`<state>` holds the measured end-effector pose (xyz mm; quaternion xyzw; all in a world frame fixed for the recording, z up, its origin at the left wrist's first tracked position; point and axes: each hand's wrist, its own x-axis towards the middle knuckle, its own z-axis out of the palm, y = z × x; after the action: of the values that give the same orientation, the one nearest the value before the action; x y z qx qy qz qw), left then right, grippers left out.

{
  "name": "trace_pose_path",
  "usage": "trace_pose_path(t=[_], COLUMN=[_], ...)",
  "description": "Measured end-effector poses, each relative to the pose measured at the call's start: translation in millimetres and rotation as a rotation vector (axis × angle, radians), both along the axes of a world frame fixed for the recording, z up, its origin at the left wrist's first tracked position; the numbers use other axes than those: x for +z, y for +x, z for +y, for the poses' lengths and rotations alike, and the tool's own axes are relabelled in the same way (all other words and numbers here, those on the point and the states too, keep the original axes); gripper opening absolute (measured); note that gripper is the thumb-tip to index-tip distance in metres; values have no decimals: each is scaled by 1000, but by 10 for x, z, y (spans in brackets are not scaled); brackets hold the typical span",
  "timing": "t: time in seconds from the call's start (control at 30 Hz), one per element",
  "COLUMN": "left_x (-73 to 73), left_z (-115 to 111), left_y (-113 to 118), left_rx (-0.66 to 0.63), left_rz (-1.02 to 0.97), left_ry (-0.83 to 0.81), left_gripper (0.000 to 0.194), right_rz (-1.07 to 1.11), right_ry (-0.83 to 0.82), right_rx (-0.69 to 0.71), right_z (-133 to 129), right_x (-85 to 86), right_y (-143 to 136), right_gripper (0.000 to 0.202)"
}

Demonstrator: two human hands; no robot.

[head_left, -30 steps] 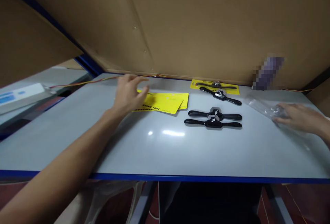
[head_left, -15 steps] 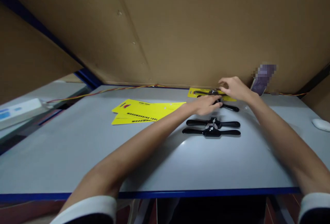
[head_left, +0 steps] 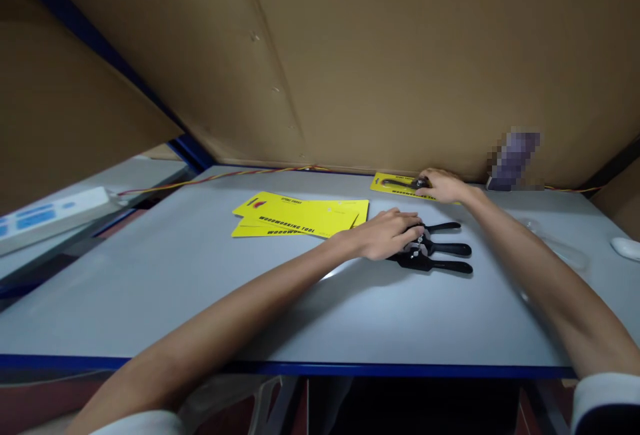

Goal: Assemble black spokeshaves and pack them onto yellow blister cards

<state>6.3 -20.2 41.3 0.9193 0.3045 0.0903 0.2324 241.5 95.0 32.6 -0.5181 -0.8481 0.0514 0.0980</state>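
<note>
Three black spokeshaves lie one behind another on the grey table, handles pointing right: a rear spokeshave [head_left: 445,226], a middle spokeshave [head_left: 453,249] and a front spokeshave [head_left: 453,267]. My left hand [head_left: 393,231] is closed over the rear one and covers the left ends of the group. At the back of the table, a spokeshave [head_left: 400,183] lies on a yellow backing card [head_left: 381,178]. My right hand [head_left: 443,187] curls over the middle of that carded tool, fingers bent around it and hiding its right half.
Yellow printed cards [head_left: 305,216] overlap left of my left hand. Clear plastic shells [head_left: 560,248] lie beside my right forearm. A blurred-out upright device [head_left: 515,161] leans at the back wall. A white rounded object [head_left: 625,248] is far right; a power strip [head_left: 55,218] is far left.
My left hand has drawn the rear spokeshave toward me, up close to the other two. My right hand has lowered from above onto the carded spokeshave at the back.
</note>
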Motion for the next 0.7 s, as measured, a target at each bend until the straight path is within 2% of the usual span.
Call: trace_pose_path(t=[0.1,0.17,0.23,0.27,0.33,0.37,0.43,0.5,0.57,0.7], left_x=[-67,-106,-124,-122,-96,-74,-24,17,29,-47], left_z=[148,332,540,635,776,814,827,782,728,685], left_y=[-75,-169,-285,-344,-447,-488,-544,-566,-560,-499], left_rx=[124,332,606,734,882,871,720,571,547,689], left_rz=[-188,-409,-697,-839,-1038,-1090,-1142,-1189,-1251,-1321], left_ry=[33,98,126,83,-204,-410,-760,-913,-896,-700], left_gripper=[58,55,52,51,47,47,50,48,41,37], right_rz=[4,16,68,111,212,255,309,328,328,277], right_ry=[31,59,121,159,233,261,298,315,306,272], right_rx=[6,23,50,68,113,137,177,204,217,226], right_z=[-120,-202,-283,-322,-393,-422,-468,-496,-511,-513], right_x=[-10,14,75,117,214,263,344,387,387,318], right_y=[3,9,7,-1,-41,-72,-146,-217,-266,-274], right_gripper=[33,36,39,40,42,42,44,48,53,63])
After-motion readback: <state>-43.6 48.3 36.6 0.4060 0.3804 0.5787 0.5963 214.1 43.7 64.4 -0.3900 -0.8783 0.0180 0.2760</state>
